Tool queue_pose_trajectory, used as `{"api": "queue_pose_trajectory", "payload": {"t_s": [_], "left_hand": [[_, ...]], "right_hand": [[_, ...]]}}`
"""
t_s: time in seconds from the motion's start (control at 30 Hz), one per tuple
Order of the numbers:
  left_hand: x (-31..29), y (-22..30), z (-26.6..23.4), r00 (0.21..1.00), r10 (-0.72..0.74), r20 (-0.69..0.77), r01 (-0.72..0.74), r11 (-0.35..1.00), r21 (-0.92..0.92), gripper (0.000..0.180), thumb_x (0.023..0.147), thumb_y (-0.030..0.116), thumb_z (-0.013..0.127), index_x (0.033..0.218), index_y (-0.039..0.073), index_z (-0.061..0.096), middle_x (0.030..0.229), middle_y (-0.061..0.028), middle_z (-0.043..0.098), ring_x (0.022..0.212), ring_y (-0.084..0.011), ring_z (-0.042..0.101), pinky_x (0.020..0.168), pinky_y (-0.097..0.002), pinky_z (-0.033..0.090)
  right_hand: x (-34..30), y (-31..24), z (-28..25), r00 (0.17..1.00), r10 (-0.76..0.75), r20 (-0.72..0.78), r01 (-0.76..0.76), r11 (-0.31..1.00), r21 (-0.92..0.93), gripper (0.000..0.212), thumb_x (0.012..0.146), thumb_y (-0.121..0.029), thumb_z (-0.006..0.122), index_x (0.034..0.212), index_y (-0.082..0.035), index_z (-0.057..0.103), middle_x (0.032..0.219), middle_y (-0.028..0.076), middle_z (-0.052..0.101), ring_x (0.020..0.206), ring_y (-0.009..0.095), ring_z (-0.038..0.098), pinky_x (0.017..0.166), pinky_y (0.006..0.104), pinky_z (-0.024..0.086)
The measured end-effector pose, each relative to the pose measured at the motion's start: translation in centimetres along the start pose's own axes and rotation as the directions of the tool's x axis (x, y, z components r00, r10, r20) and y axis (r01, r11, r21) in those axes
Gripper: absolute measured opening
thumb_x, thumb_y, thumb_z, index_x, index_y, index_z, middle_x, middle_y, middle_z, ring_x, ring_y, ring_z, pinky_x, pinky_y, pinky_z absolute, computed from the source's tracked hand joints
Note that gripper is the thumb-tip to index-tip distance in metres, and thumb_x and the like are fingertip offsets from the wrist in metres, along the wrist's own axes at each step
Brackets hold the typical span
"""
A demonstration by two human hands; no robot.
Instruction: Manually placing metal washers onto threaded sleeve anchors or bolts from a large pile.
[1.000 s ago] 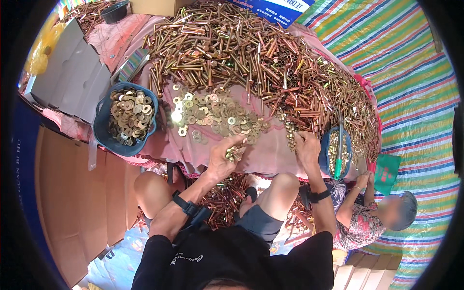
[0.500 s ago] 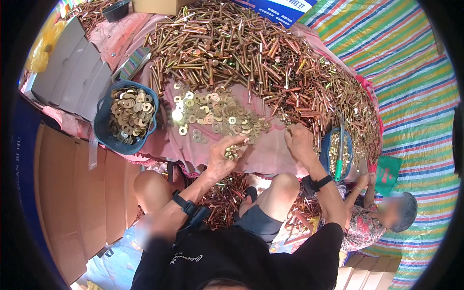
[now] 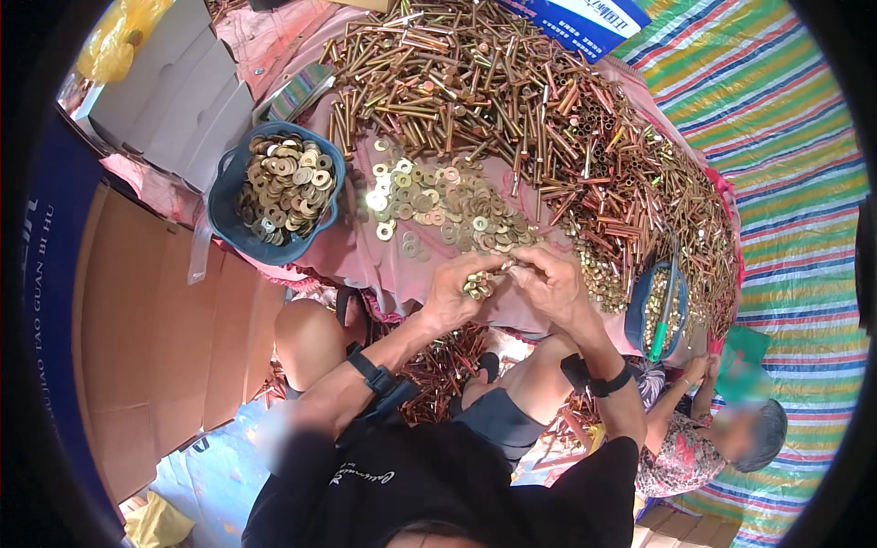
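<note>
My left hand (image 3: 450,294) is closed around a small bunch of shiny gold nuts (image 3: 478,285), which show at its palm. Meeting it at the fingertips, my right hand (image 3: 554,289) is closed in a pinch; the small piece between the fingers is too hidden to make out. Just beyond both hands, flat gold washers (image 3: 429,198) lie spread over the pink cloth (image 3: 361,260). A heap of loose gold nuts (image 3: 598,281) lies beside my right hand. Long, coppery bolts and sleeves (image 3: 457,87) form a big pile behind the washers.
At left stands a blue basket (image 3: 221,224) full of washers, near grey cardboard boxes (image 3: 174,100). On the right, a blue basket (image 3: 637,320) holds nuts and a green-handled tool (image 3: 659,340). Another person (image 3: 681,438) sits at the lower right, beside striped sheeting (image 3: 795,228).
My right hand has moved left, away from the nut heap, and met my left hand at the fingertips. The left hand keeps its bunch of nuts. The whole view has shifted slightly.
</note>
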State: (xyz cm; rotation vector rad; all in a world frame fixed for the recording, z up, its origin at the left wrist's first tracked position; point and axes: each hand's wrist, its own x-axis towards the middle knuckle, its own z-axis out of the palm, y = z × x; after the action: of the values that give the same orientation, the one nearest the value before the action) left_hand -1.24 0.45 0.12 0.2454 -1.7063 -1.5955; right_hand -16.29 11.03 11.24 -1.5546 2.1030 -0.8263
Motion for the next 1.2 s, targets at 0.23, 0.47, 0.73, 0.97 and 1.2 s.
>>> {"api": "queue_pose_trajectory", "payload": {"t_s": [0.23,0.47,0.73,0.97,1.2], "left_hand": [[0.0,-0.3,-0.4,0.999,0.031,0.014,-0.032,0.999,0.019,0.039,0.085,-0.006,0.075,0.122,0.004,0.07,0.097,-0.0119,0.071,0.086,-0.0239,0.068,0.077,-0.0338,0.053],[-0.1,-0.7,-0.5,0.999,-0.01,0.047,0.009,1.0,0.029,0.058,0.069,-0.006,0.078,0.126,0.005,0.07,0.109,-0.0149,0.074,0.1,-0.0308,0.072,0.089,-0.0383,0.056],[-0.1,-0.7,-0.2,1.0,0.022,0.013,-0.022,1.0,0.012,0.044,0.083,-0.009,0.072,0.124,0.005,0.07,0.098,-0.012,0.07,0.086,-0.023,0.069,0.077,-0.0331,0.054],[-0.2,-0.8,-0.3,1.0,0.013,0.0,-0.013,1.0,-0.008,0.042,0.085,-0.007,0.072,0.125,0.004,0.07,0.096,-0.0114,0.068,0.083,-0.022,0.067,0.075,-0.0324,0.052],[-0.1,-1.0,-0.2,0.999,0.038,-0.007,-0.038,0.999,0.013,0.045,0.083,-0.008,0.072,0.126,0.005,0.07,0.097,-0.012,0.069,0.084,-0.0228,0.067,0.077,-0.032,0.053]], "right_hand": [[0.8,-1.4,-0.4,0.941,-0.338,0.031,0.338,0.925,-0.172,0.031,0.091,-0.003,0.071,0.121,0.005,0.067,0.094,0.018,0.068,0.082,0.029,0.069,0.071,0.0368,0.053],[-0.3,0.3,0.3,0.961,0.253,0.111,-0.275,0.837,0.473,0.025,0.096,-0.004,0.069,0.119,0.005,0.07,0.1,0.006,0.068,0.088,0.011,0.068,0.07,0.0251,0.056],[-0.5,0.9,1.9,0.994,0.081,-0.07,-0.055,0.946,0.318,0.024,0.095,-0.002,0.067,0.117,0.006,0.07,0.107,0.009,0.066,0.093,0.014,0.069,0.075,0.0262,0.056],[-0.1,-1.7,2.0,0.967,-0.148,-0.207,0.143,0.989,-0.041,0.034,0.09,0.003,0.065,0.125,0.003,0.065,0.109,0.016,0.066,0.096,0.028,0.07,0.082,0.0357,0.056],[0.1,-1.7,1.1,0.98,-0.142,-0.141,0.128,0.987,-0.099,0.045,0.087,0.006,0.067,0.131,0.002,0.061,0.111,0.018,0.067,0.097,0.029,0.07,0.083,0.0369,0.056]]}}
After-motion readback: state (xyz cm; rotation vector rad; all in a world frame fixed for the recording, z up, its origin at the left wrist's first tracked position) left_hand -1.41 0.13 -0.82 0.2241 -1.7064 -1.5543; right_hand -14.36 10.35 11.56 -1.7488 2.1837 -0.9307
